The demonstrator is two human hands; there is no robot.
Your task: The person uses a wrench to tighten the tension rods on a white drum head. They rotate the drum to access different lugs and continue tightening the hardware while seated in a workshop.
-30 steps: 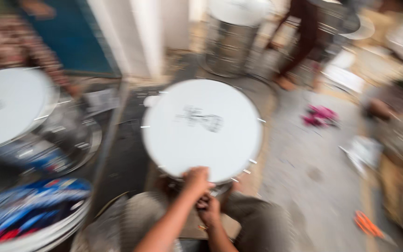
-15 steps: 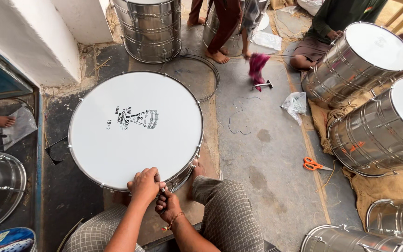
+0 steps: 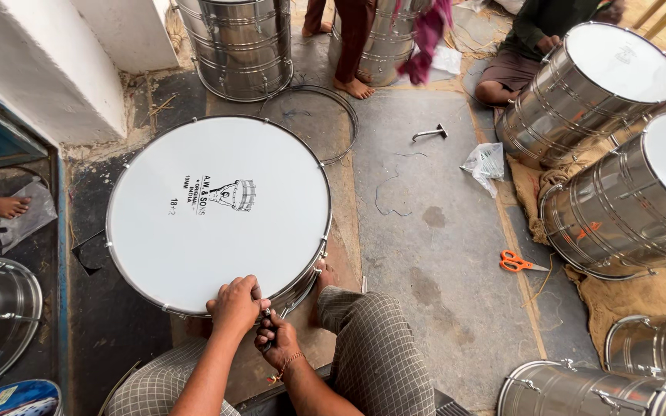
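The white-headed drum stood on the floor between the person's knees. The left hand pressed its near rim, fingers curled together to steady it, while the right hand had fingers clamped on a small dark tool (mostly hidden) at the rim hardware.

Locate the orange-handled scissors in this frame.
In the head view, the orange-handled scissors lie on the grey floor to the person's right, beside the burlap sacking under the steel drums.

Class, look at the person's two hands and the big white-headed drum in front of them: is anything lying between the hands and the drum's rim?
Nothing visible does. The left hand rests directly on the near rim of the drum, and the right hand sits just below it, gripping a small dark tool at the rim. The orange scissors lie well off to the side.
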